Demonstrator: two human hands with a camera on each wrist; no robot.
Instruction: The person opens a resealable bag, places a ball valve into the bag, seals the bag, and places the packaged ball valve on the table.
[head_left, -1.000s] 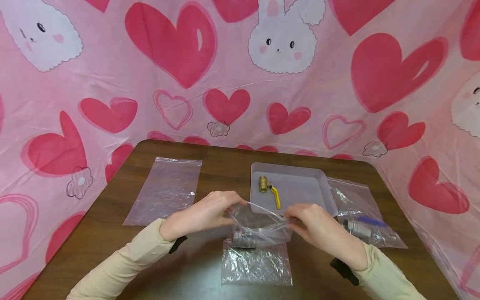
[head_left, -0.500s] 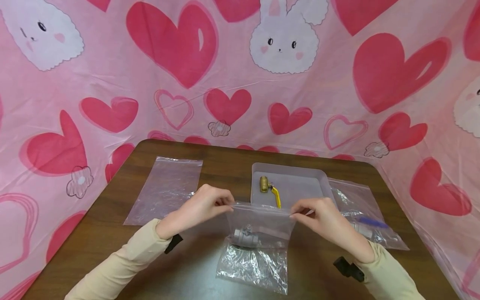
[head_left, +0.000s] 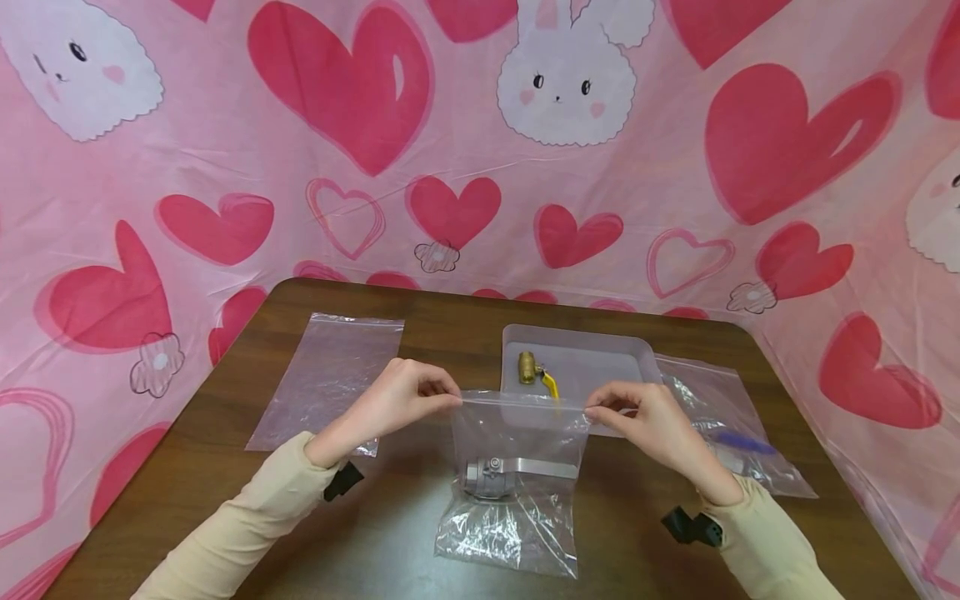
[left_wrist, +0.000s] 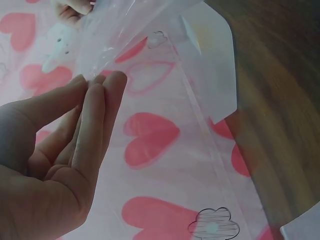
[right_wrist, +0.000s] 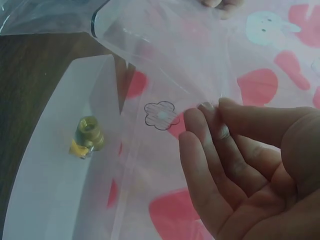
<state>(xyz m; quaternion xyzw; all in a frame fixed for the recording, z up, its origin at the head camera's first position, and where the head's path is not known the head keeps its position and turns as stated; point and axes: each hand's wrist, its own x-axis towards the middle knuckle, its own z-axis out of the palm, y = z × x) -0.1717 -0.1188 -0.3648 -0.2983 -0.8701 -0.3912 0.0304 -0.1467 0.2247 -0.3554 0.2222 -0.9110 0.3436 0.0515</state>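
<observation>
Brown, wood-grained, the table (head_left: 393, 521) is topped by a clear plastic zip bag (head_left: 528, 507), pinched at its upper corners by left hand (head_left: 390, 408) and right hand (head_left: 648, 427), a grey metal lever valve (head_left: 486, 481) enclosed. Sealing seems in hand; firm pressing along the zip (head_left: 523, 402) seems needed. Against half a second ago, its mouth is spread slightly wider

Between the fingers of the left hand (head_left: 401, 400) and right hand (head_left: 637, 417), the transparent bag (head_left: 483, 429) is colourless with white glints, the valve (head_left: 487, 479) inside, below the fingertips, silver-grey. Beyond the fingers, the tray (head_left: 600, 354) is pale translucent grey, the smaller valve (head_left: 527, 367) brass-gold with a yellow lever (head_left: 551, 384); right of the right-hand fingers, the second bag (head_left: 701, 387) is clear with a blue patch (head_left: 742, 442). Beneath the fingers, the table (head_left: 450, 333) is dark brown wood-grain; farthest beyond them, the backdrop (head_left: 465, 150) is pink, patterned with red hearts, outlined flowers and white rabbits.
</observation>
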